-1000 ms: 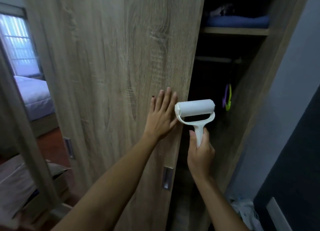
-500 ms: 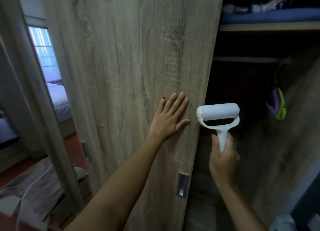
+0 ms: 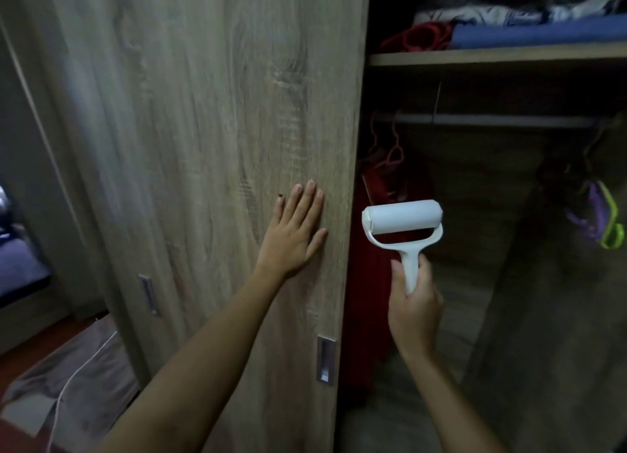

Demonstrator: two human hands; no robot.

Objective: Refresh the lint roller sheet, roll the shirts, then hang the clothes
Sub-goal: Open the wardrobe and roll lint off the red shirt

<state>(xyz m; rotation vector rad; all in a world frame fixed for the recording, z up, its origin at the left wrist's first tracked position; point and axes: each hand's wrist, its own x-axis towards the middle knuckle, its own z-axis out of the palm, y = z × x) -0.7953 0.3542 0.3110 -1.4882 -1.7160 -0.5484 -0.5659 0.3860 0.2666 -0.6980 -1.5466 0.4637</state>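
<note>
At the lower left of the frame a grey garment (image 3: 73, 378) lies crumpled on the floor. Right of it the sliding wardrobe door (image 3: 210, 147) fills the middle, and the left hand (image 3: 295, 235) presses flat on it near its right edge, fingers straight and close together, thumb out to the side. Right of the door edge, in the dark opening, a red garment (image 3: 369, 266) hangs from the rail (image 3: 492, 120). In front of it the right hand (image 3: 412, 303) grips the handle of the lint roller (image 3: 402, 220), fingers curled round it, the white roll upright and clear of the clothes. To slide the door well, I judge the palm should push evenly sideways, low friction, with the roller held away from the edge so its sheet catches nothing. At the far right, green and purple hangers (image 3: 604, 218) dangle.
</note>
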